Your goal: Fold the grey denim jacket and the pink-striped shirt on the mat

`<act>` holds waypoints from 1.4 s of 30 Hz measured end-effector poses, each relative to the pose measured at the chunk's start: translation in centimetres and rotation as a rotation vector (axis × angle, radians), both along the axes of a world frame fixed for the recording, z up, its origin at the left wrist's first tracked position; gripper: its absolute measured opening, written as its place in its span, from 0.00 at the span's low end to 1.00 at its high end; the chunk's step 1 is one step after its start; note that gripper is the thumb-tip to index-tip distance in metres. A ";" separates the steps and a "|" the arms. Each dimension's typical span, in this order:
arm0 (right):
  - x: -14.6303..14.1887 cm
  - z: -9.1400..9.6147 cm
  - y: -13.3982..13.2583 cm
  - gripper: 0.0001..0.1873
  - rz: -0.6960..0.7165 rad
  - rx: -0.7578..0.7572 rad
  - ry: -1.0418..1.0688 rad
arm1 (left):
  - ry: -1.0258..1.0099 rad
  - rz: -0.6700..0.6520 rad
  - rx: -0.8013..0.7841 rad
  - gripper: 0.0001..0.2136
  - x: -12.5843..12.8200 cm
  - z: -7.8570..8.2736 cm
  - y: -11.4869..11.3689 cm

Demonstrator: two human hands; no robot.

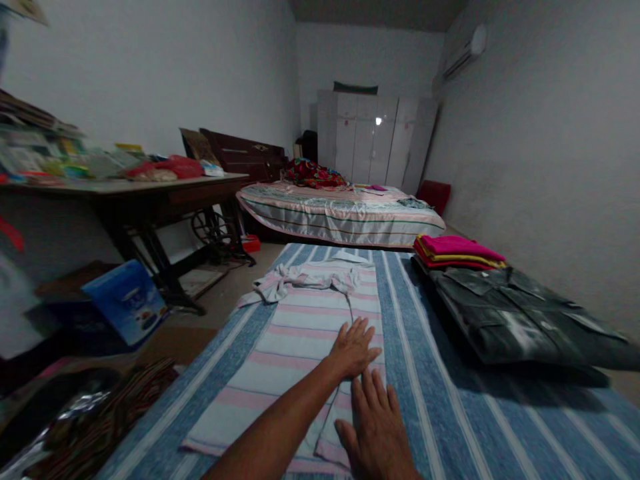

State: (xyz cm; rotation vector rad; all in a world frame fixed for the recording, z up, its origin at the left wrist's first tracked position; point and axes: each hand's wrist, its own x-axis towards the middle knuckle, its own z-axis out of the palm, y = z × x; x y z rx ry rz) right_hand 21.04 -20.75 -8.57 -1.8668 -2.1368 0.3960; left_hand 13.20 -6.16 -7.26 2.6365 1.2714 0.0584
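Observation:
A white garment with pink stripes (300,331), which looks like a shirt, lies spread on a blue striped cover (400,320). Its right side is folded inward, and its far end is bunched with a sleeve out to the left. My left hand (354,348) rests flat on the folded part, fingers spread. Close below it, my right hand (377,423) lies palm down along the garment's right edge, fingers stretched out. Neither hand grips anything. The wrist of my right hand is cut off by the lower frame edge.
Folded dark green clothes (525,320) lie on the right, with a pink, yellow and red stack (460,250) behind them. A sewing machine table (170,190) with a cluttered top stands left. A blue box (127,303) is on the floor. Beyond is a bed (340,217).

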 end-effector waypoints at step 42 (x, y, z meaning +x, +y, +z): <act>-0.2 0.4 -0.1 0.37 -0.002 -0.031 -0.114 | -0.065 0.038 0.088 0.24 -2.5 -0.2 -2.7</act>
